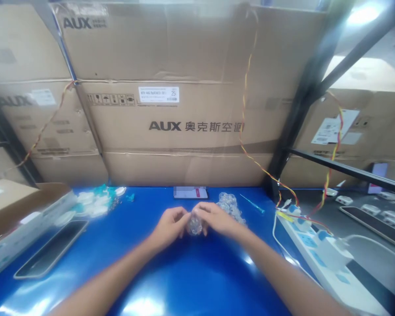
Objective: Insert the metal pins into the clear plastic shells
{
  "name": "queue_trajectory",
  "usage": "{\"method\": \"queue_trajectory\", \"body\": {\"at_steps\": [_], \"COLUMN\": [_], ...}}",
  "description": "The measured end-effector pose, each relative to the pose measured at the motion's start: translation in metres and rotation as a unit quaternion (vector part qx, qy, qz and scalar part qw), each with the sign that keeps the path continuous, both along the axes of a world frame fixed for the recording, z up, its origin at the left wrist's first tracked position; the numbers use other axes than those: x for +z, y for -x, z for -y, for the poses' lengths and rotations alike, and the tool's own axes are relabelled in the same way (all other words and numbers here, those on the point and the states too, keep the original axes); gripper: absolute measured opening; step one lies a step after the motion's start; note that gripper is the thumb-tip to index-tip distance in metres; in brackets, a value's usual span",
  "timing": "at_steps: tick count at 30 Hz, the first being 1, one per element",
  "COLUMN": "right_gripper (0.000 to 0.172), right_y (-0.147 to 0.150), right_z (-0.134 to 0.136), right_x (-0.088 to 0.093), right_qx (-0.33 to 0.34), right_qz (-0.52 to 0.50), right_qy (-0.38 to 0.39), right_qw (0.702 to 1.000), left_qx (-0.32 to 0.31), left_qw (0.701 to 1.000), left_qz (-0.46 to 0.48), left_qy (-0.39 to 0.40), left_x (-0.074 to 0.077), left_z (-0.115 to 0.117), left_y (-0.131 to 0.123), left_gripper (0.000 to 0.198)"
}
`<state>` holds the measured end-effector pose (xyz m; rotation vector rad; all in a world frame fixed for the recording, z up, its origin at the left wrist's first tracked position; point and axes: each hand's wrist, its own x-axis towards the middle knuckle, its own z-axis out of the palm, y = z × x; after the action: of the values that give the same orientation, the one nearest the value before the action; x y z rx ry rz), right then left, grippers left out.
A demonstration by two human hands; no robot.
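Observation:
A small clear plastic piece [195, 225] is held between my two hands over the blue table, near its middle. My left hand [171, 226] pinches its left side with thumb and fingers. On the other side my right hand [215, 218] grips its upper right part. The piece's exact kind is too blurred to make out. Just right of my right hand lies a pile of similar clear plastic pieces [229, 204]. Behind the hands a phone [191, 193] with a lit screen rests against the back of the table.
White and teal pieces [94, 202] lie heaped at the left, beside an open cardboard box [29, 219] and a dark tray [51, 250]. A thin blue-handled tool [254, 204] lies at right. A power strip [329, 267] with plugs and cables borders the right edge. Large cartons [184, 57] stand behind.

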<state>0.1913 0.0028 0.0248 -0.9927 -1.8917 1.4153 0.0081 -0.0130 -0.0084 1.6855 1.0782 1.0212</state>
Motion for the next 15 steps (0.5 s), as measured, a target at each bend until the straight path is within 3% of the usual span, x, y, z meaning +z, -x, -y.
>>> {"method": "queue_trajectory", "body": {"at_steps": [4,10,15], "right_gripper": [0.026,0.027,0.03], "right_y": [0.003,0.007,0.008], "right_z": [0.001,0.001,-0.001], "right_x": [-0.003,-0.015,-0.023], "right_qx": [-0.064,-0.055,-0.052], "right_qz": [0.014,-0.012,-0.006], "right_qy": [0.013,0.056,0.026], "right_qw": [0.998,0.997,0.998], "left_qx": [0.039,0.058,0.078], "left_qw": [0.999,0.996,0.987], "left_qz": [0.004,-0.024,-0.082], "left_qy": [-0.019,-0.057,-0.111], "left_x": [-0.004,-0.005,-0.005], "left_z": [-0.003,-0.003,-0.003], "left_y": [0.001,0.002,0.005], "left_gripper": [0.04,0.035,0.033]}}
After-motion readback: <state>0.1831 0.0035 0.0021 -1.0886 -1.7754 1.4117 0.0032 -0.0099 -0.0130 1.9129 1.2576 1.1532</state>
